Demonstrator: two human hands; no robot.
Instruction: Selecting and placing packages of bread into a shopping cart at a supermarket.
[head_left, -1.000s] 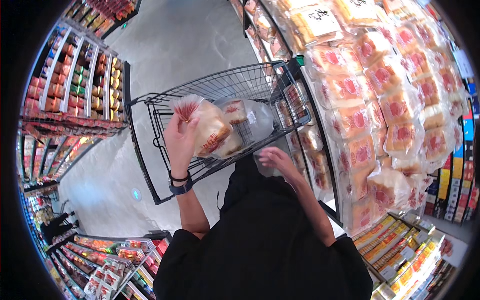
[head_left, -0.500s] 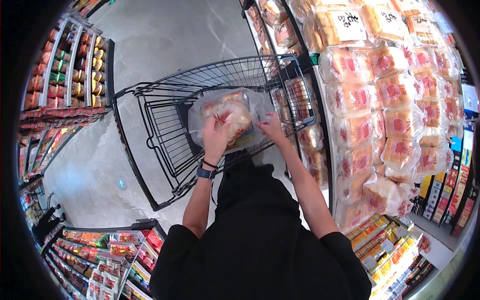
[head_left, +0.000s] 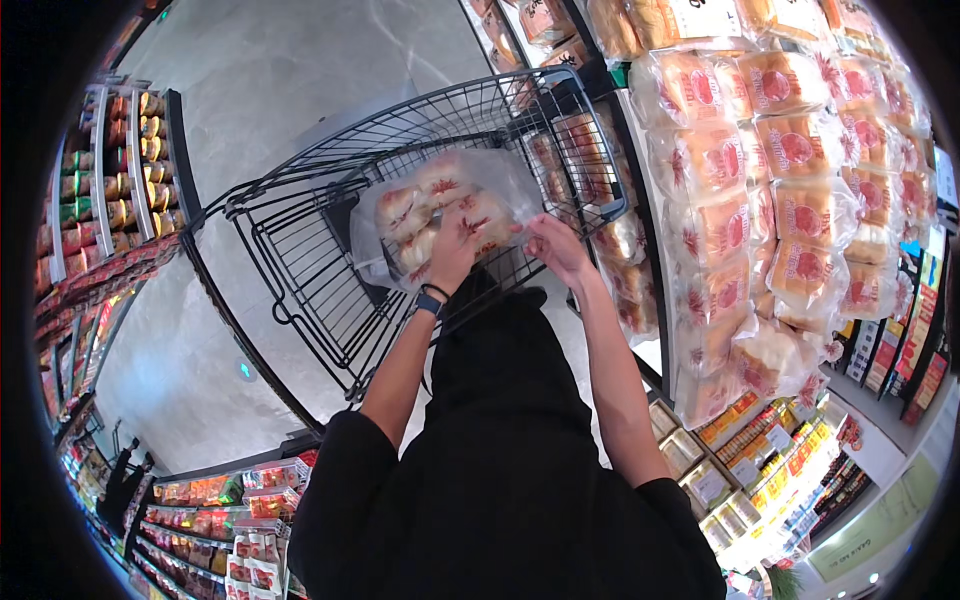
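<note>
A clear plastic bag (head_left: 380, 215) holds several packaged breads (head_left: 402, 212) with red print on their wrappers, over the shopping cart's basket. My left hand (head_left: 455, 243), with a dark band and watch at the wrist, reaches down at the bag's opening. Its fingers close on one bread package (head_left: 490, 222), partly covered by the hand. At the bag's right edge, my right hand (head_left: 558, 246) pinches the plastic between bent fingers.
The black wire shopping cart (head_left: 300, 215) stands in front of me. To the right rises a stacked display of wrapped bread loaves (head_left: 725, 225). Shelves of packaged goods (head_left: 115, 190) line the far left, with another rack (head_left: 225, 510) at lower left. A grey floor (head_left: 270, 70) lies beyond the cart.
The bread package in my left hand has moved lower and right, in among the others in the bag. The right hand keeps its pinch on the bag's edge. My view has shifted slightly.
</note>
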